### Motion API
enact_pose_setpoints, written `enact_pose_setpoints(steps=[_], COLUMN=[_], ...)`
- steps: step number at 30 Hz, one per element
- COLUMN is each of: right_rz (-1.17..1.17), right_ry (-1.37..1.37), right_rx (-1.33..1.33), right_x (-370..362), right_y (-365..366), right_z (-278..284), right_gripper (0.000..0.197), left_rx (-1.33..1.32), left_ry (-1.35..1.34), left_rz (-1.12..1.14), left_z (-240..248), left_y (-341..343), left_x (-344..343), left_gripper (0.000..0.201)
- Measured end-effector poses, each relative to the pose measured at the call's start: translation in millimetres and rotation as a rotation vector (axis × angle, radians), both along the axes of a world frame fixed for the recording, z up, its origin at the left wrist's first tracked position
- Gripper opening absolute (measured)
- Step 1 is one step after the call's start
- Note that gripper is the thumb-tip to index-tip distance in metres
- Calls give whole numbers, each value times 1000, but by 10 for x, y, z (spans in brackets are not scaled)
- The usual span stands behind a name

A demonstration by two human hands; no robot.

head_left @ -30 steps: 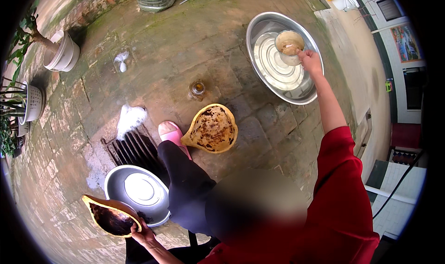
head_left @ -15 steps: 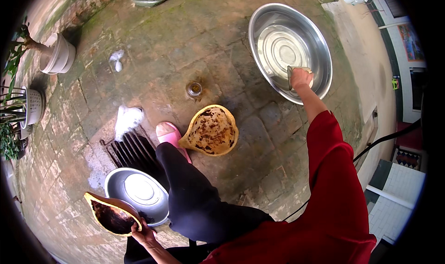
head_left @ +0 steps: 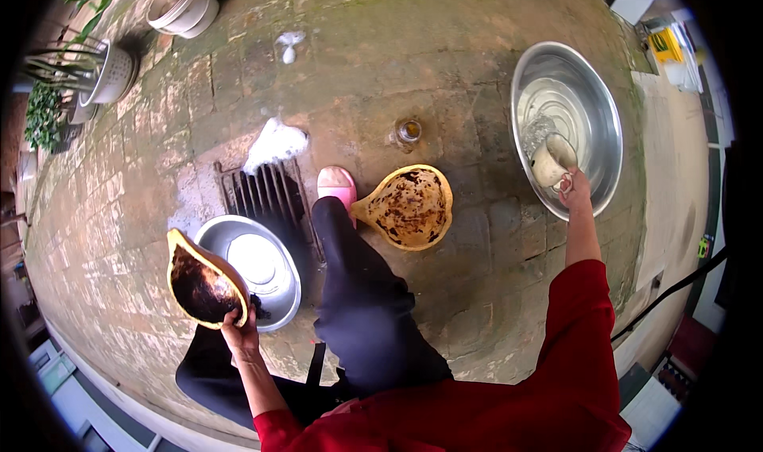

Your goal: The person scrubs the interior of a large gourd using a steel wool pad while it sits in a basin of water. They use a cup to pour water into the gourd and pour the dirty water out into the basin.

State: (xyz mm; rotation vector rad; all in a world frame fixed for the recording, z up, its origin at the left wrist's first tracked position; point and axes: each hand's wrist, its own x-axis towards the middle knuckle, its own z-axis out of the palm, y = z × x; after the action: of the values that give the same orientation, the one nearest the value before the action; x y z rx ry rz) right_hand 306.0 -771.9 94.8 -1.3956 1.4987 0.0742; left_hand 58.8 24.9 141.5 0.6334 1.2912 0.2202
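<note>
My left hand (head_left: 242,337) grips the rim of a halved gourd (head_left: 205,281), yellow at its edge and dark brown inside. It is tilted over the left side of a small metal basin (head_left: 280,277), where a dark clump lies by the rim. At the right, my right hand (head_left: 577,190) holds a pale cup (head_left: 550,162) by its handle, inside a large oval metal basin (head_left: 610,134) of water. The water beside the cup is rippled. A second gourd half (head_left: 409,207), with brown patches inside, rests on the paving right of my foot.
A metal drain grate (head_left: 262,191) lies beyond the small basin, with white foam (head_left: 275,144) at its far edge. My pink slipper (head_left: 337,183) is beside it. A small glass jar (head_left: 409,131) stands on the paving. Potted plants (head_left: 184,11) line the far left.
The view has shifted, so things sit differently in it. My right hand has turned the cup, whose mouth now shows. My left hand still holds the gourd half by the small basin.
</note>
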Motion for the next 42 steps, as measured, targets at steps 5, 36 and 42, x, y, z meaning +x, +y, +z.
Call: enact_pose_setpoints(steps=[5,36,42], right_rz=[84,1878,2091], right_ry=[-179,-422,-229], right_rx=[-15,117,-25], right_x=[-316,-132,-437], right_y=[-111,6133,6602], right_z=[307,2662,2177], right_gripper=[14,26,24], left_rx=[223,169,295], left_ry=[86,148,249], left_rz=[-63,-38,-43], left_z=[66,-375,-492], left_y=[-257,-354,-349], left_x=[320,-160,-231], left_gripper=[38,33,30])
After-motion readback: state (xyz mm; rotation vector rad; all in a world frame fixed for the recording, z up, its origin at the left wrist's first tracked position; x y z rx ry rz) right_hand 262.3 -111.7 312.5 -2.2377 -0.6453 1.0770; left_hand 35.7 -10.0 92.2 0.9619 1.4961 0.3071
